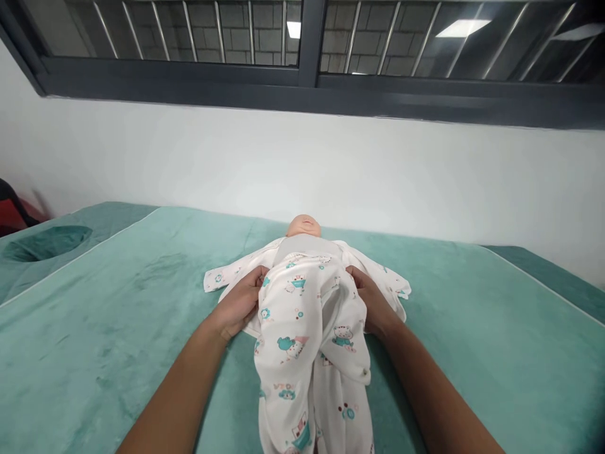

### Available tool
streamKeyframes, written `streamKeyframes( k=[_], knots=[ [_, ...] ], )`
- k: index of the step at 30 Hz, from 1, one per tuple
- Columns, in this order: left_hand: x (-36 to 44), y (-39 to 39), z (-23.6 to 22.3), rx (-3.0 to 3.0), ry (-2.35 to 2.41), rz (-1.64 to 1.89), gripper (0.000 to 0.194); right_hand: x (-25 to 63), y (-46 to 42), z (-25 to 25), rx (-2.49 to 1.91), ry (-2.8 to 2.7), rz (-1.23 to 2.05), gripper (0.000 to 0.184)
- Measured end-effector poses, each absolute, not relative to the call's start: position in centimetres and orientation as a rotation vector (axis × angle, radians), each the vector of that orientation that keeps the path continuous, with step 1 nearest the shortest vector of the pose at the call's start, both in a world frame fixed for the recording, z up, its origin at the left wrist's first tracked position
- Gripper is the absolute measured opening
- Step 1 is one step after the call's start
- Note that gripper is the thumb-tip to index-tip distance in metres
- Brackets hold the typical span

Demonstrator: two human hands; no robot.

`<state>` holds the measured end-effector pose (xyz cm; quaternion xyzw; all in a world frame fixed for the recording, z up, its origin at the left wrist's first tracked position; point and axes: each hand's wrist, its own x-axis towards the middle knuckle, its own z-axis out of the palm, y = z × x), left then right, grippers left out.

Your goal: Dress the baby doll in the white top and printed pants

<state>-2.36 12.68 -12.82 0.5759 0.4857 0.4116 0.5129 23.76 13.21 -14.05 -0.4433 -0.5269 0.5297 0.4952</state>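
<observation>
A baby doll lies on its back with its head toward the wall. It wears a white printed top, sleeves spread out to both sides, over a plain light-grey layer. White baby trousers with teal and pink animal prints cover its belly and legs. My left hand is closed on the trousers' left edge near the waist. On the opposite edge, my right hand is closed too, its fingertips partly hidden by the cloth. The trouser legs run toward me past the bottom of the view.
A teal cover spreads over the bed, with a round face hole at the far left. Behind it rises a white wall below a dark-framed window with metal bars. A red and black object stands at the left edge.
</observation>
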Motion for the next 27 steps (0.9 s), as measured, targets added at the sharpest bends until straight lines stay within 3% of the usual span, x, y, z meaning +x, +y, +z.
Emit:
streamKeyframes(
  k=[8,14,27],
  knots=[
    [-1.3,12.3,-11.8,1.101,1.135,0.965,0.021,24.0,13.9,-14.3,-0.962,-1.345,1.420,0.032],
    [-1.6,12.7,-12.1,1.407,1.323,1.105,0.014,25.5,13.6,-14.2,-0.989,-1.539,1.363,0.024],
    [-3.0,14.4,-12.4,1.748,1.066,1.104,0.014,24.8,13.7,-14.0,-1.044,-1.815,0.511,0.014]
  ],
)
